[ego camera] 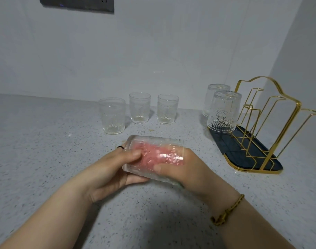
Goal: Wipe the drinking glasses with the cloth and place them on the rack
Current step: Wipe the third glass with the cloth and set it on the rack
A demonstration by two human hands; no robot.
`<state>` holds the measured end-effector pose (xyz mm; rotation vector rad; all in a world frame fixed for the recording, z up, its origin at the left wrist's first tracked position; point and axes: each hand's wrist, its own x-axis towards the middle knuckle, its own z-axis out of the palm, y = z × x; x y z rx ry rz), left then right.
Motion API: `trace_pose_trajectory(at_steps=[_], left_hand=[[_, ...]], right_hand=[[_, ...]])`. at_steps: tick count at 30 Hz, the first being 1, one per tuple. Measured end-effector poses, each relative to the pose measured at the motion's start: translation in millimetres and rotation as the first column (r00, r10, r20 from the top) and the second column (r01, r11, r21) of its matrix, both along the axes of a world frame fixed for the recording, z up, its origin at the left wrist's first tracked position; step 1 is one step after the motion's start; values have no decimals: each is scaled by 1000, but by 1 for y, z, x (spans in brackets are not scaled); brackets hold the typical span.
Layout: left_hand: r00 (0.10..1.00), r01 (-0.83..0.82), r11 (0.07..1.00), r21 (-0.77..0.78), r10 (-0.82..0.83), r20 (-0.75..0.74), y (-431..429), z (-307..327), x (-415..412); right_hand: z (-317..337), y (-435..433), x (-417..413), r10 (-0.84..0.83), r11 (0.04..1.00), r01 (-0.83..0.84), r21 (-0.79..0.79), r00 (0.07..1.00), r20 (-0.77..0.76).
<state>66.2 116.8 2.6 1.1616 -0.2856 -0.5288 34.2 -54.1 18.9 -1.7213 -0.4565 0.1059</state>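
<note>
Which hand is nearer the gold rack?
Right. The right hand, fingers in the glass with the pink cloth, sits left of the rack; the left hand grips the glass farther left.

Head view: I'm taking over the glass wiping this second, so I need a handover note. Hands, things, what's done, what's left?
Left hand grips the glass, held on its side over the counter.
Right hand has its fingers inside that glass with the pink cloth; their grip is hidden.
Done: two glasses sit upside down on the rack.
Left: finish this one and rack it, then wipe and rack the three upright glasses on the counter.
</note>
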Motion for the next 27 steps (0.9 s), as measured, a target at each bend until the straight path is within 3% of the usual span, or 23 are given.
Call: trace_pose_trajectory(at_steps=[3, 9, 13, 15, 17, 20, 23, 27], left_hand=[[997, -45, 999, 23, 43, 71, 1, -1, 0], [982, -188, 980, 57, 190, -17, -6, 0, -3], [970, -240, 971, 6, 240, -40, -6, 1, 0], [966, -254, 966, -37, 252, -49, -3, 1, 2], [969, -248, 964, -98, 245, -42, 0, 2, 3], [966, -258, 948, -186, 258, -24, 6, 3, 7], [967, -240, 941, -240, 254, 28, 7, 7, 6], [978, -179, 960, -215, 197, 64, 3, 5, 3]], right_hand=[[2, -5, 2, 49, 992, -41, 122, 997, -57], [6, 1, -3, 41, 986, -39, -163, 999, 6], [13, -14, 2, -44, 984, 47, -171, 999, 21], [17, -23, 4, -80, 993, 77, -87, 996, -31], [19, -31, 7, -112, 985, 129, 119, 984, -140], [22, -41, 12, -211, 875, 303, 377, 940, -267], [19, -45, 16, -436, 722, 524, 451, 852, -290], [14, -34, 16, -483, 723, 573, 386, 819, -311]])
